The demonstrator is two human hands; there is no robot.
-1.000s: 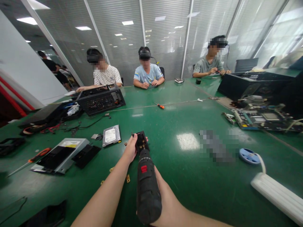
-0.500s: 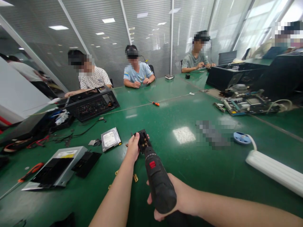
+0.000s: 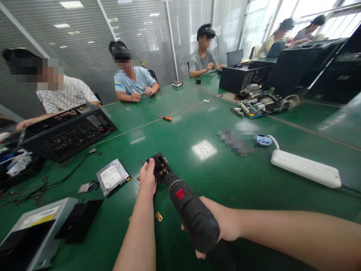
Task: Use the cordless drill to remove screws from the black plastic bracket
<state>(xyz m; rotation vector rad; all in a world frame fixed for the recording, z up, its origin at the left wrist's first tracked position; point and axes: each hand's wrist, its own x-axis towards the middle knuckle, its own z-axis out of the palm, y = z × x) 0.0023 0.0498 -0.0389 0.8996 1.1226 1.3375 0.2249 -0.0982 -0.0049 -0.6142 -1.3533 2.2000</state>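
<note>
My right hand (image 3: 218,222) is wrapped round a black cordless drill (image 3: 191,210) with a red switch on top. The drill points away from me, its front end at a small black box-like part (image 3: 159,160) with brass-coloured pieces inside. That part is gripped in my left hand (image 3: 148,175), thumb on its near left edge. Whether the bit touches a screw is hidden by the drill's chuck. A small brass plate (image 3: 159,217) lies on the green table (image 3: 175,146) between my forearms. Left of my left hand is a hard drive (image 3: 113,176).
A silver drive case (image 3: 56,210) and black bracket (image 3: 81,220) lie at lower left. Beyond are an open computer case (image 3: 73,131), an orange screwdriver (image 3: 166,118) and a circuit board (image 3: 262,103). A white power strip (image 3: 306,167) lies right. Several people sit around the table.
The camera view has turned to the right, so the table's things appear further left. Both hands keep their hold, with the drill's front still at the black part.
</note>
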